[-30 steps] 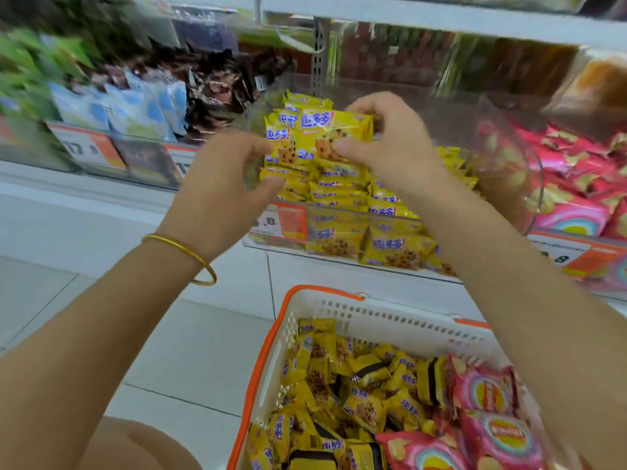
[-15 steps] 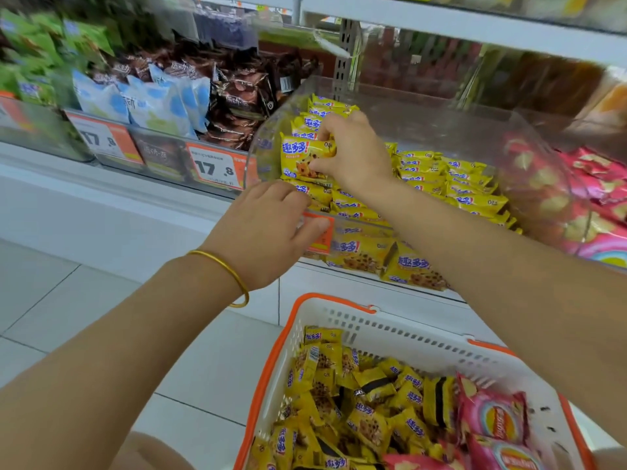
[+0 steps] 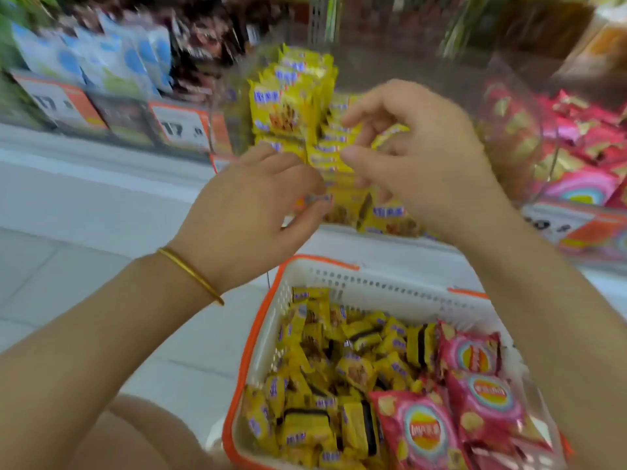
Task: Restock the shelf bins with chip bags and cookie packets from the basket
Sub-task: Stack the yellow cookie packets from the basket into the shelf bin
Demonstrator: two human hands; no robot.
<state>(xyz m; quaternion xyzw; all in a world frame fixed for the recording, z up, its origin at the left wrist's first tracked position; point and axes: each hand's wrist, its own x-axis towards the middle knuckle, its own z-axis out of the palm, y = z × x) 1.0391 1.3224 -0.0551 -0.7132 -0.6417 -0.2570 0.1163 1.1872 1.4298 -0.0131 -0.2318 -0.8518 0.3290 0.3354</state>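
Note:
My left hand (image 3: pixel 258 205) hovers at the front wall of the clear bin (image 3: pixel 230 130), which holds stacked yellow cookie packets (image 3: pixel 291 106). Its back faces the camera and the fingers are blurred, so a hold cannot be made out. My right hand (image 3: pixel 424 157) is over the same bin with fingers loosely spread and nothing visible between them. Below stands the white basket with an orange rim (image 3: pixel 322 269), holding several yellow cookie packets (image 3: pixel 339 371) on the left and pink chip bags (image 3: pixel 475 395) on the right.
A neighbouring bin on the right holds pink chip bags (image 3: pixel 576 157). Blue-white and dark snack bags (image 3: pixel 101 59) fill the bins on the left, with orange price labels (image 3: pixel 183 127) along the shelf front. White floor tiles lie left of the basket.
My right hand let go of the yellow packet it set in the bin and drew back toward me. My left hand stays at the bin front. The view is now blurred by head motion.

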